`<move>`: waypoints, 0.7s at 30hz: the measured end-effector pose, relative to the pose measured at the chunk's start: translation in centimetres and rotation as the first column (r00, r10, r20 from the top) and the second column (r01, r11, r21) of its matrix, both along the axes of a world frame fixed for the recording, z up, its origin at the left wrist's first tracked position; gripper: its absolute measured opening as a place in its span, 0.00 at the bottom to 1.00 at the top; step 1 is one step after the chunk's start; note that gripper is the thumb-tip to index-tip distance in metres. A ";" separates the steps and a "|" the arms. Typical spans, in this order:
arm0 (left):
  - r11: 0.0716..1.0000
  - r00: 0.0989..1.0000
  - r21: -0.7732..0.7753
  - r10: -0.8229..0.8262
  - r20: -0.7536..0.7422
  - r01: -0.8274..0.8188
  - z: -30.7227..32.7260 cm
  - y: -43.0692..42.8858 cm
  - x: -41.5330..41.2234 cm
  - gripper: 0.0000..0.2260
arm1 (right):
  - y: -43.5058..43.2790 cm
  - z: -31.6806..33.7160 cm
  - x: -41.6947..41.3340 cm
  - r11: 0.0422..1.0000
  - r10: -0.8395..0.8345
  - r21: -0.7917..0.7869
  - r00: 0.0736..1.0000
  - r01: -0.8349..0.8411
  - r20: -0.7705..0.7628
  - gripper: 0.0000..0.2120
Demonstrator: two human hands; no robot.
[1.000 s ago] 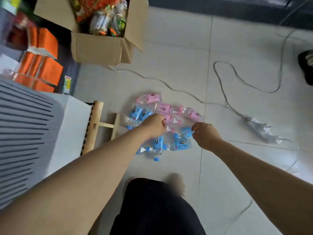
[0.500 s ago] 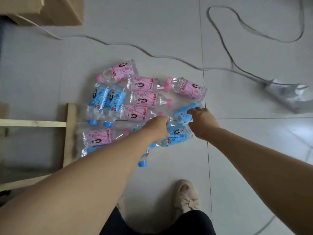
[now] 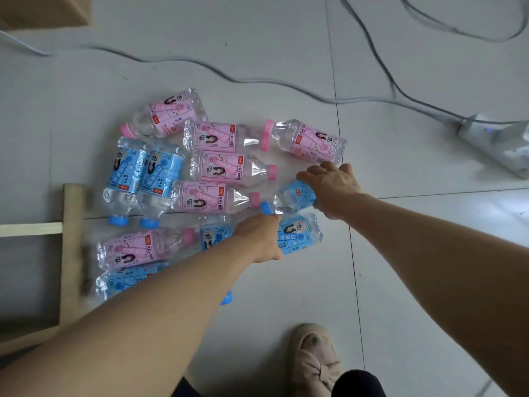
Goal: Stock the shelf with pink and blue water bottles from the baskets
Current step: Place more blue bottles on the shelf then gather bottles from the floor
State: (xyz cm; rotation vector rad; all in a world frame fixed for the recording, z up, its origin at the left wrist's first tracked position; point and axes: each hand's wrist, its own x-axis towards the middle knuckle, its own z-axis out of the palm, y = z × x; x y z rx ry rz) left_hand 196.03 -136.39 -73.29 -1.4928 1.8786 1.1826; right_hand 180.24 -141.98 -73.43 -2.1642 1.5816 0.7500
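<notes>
Right fingers (image 3: 329, 167) are curling down over the fat end of the far blue bottle (image 3: 297, 194), so the right hand (image 3: 335, 190) is gripping it, cap pointing left. Left fingers (image 3: 272, 220) are wrapping the neck end of the near blue bottle (image 3: 300, 236), left hand (image 3: 257, 239) holding it on the tile floor (image 3: 286, 53). Both are lying in a heap with pink bottles (image 3: 217, 167) and other blue bottles (image 3: 143, 170), wooden frame (image 3: 71, 253) sitting just left, cable (image 3: 200, 67) trailing behind.
</notes>
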 end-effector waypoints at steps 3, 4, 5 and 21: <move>1.000 1.000 0.016 -0.004 0.022 0.004 0.8 -0.6 -0.2 0.17 | 0.1 0.3 -0.3 0.992 -0.126 0.008 0.991 0.126 0.040 0.29; 1.000 1.000 0.026 -0.008 0.028 0.008 1.3 -0.7 -0.2 0.17 | 0.1 0.6 -0.4 0.983 -0.184 0.014 0.981 0.183 0.063 0.28; 0.999 1.000 0.041 -0.010 0.029 0.009 1.8 -0.8 -0.1 0.18 | 0.2 1.1 -0.6 0.971 -0.237 0.027 0.968 0.236 0.085 0.28; 0.989 0.990 -0.053 0.138 0.007 -0.138 29.1 -5.3 6.2 0.19 | -2.5 30.0 3.0 0.917 -0.362 -0.055 0.880 0.396 0.309 0.26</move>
